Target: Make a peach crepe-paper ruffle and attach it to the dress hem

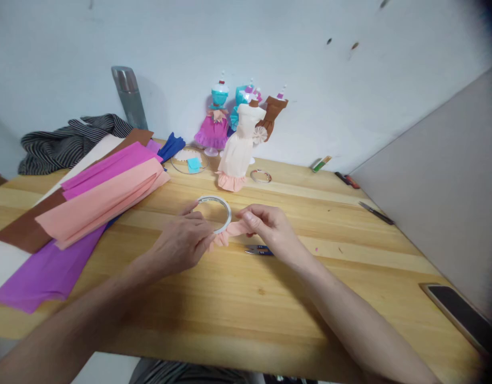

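Observation:
My left hand is closed on a white roll of tape, gripping the near left side of its ring. A narrow strip of peach crepe paper runs along the near edge of the roll, gathered into small ruffles by my left thumb. Its flatter right end is pinched between the thumb and fingers of my right hand. Blue-handled thread snips lie on the table just below my right hand, partly hidden by it. How far the strip is stuck to the tape cannot be made out.
Crepe paper sheets are piled at the left beside striped cloth and a bottle. Small dress forms in paper dresses stand by the wall. A pen-like tool and a phone lie at the right.

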Tool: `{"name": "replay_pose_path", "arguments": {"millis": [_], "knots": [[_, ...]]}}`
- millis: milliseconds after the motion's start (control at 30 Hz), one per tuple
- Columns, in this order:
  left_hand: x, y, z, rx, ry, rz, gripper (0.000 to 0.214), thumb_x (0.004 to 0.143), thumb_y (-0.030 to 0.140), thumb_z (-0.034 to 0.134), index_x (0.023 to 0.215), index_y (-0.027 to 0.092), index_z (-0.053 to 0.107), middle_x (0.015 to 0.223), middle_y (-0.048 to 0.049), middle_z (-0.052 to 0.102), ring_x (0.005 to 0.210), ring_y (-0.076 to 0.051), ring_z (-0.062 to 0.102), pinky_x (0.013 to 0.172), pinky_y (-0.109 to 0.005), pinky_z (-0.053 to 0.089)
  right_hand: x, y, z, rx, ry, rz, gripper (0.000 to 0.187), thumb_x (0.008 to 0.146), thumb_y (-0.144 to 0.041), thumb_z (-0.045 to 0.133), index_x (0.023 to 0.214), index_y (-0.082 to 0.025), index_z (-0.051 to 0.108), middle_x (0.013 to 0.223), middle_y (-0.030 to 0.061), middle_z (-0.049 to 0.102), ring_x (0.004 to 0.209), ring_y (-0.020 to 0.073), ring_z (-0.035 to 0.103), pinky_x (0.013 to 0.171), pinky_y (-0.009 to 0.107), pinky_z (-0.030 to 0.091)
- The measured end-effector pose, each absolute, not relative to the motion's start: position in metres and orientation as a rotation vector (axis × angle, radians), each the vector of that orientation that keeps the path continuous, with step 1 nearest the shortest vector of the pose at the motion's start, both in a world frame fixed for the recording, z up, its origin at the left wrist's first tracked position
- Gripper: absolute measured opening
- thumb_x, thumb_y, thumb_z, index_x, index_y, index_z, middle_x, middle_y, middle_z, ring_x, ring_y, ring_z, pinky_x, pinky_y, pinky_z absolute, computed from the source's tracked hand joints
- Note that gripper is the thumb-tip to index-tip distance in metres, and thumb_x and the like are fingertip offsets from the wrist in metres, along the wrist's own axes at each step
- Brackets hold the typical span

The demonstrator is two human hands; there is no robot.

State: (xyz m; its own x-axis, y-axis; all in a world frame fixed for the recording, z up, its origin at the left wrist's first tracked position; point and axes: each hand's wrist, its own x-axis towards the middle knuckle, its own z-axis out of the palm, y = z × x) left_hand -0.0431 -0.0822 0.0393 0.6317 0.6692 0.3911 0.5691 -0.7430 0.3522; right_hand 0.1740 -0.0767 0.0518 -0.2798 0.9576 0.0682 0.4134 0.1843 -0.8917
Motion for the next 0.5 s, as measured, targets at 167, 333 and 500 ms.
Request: {"name": "replay_pose_path", "arguments": {"millis": [167, 333, 500], "knots": [[-0.0443, -0.0819, 0.0410, 2.594, 0.981, 0.727, 0.029, 0.087, 0.014, 0.041, 0.064, 0.018, 0.058, 0.059, 0.0023, 0.057, 0.065, -0.012, 0.053, 0.109, -0.042, 0.027, 0.1711, -0.0731, 0.0533, -1.314, -1.690, 1.302, 0.036, 0.063, -0.048, 0.071, 0.066, -0.015, 0.057, 0.055, -0.0027, 0.048, 0.049, 0.0076, 0.039, 0.047, 0.022, 0.030], [-0.0468, -0.0789, 0.0412, 2.539, 1.013, 0.762, 0.032, 0.088, 0.017, 0.042, 0.059, 0.017, 0.058, 0.058, 0.0005, 0.058, 0.063, -0.013, 0.053, 0.103, -0.040, 0.034, 0.1698, -0.0785, 0.0572, -1.323, -1.710, 1.283, 0.029, 0.066, -0.040, 0.068, 0.064, -0.016, 0.052, 0.049, -0.0072, 0.037, 0.043, 0.0047, 0.028, 0.042, 0.020, 0.022], [-0.0481, -0.0775, 0.0429, 2.466, 0.970, 0.809, 0.034, 0.089, 0.019, 0.042, 0.059, 0.017, 0.059, 0.058, 0.0008, 0.060, 0.061, -0.012, 0.055, 0.102, -0.037, 0.036, 0.1734, -0.0784, 0.0595, -1.235, -1.765, 1.362, 0.026, 0.068, -0.036, 0.066, 0.065, -0.018, 0.048, 0.049, -0.0084, 0.034, 0.043, 0.0049, 0.027, 0.041, 0.019, 0.021]]}}
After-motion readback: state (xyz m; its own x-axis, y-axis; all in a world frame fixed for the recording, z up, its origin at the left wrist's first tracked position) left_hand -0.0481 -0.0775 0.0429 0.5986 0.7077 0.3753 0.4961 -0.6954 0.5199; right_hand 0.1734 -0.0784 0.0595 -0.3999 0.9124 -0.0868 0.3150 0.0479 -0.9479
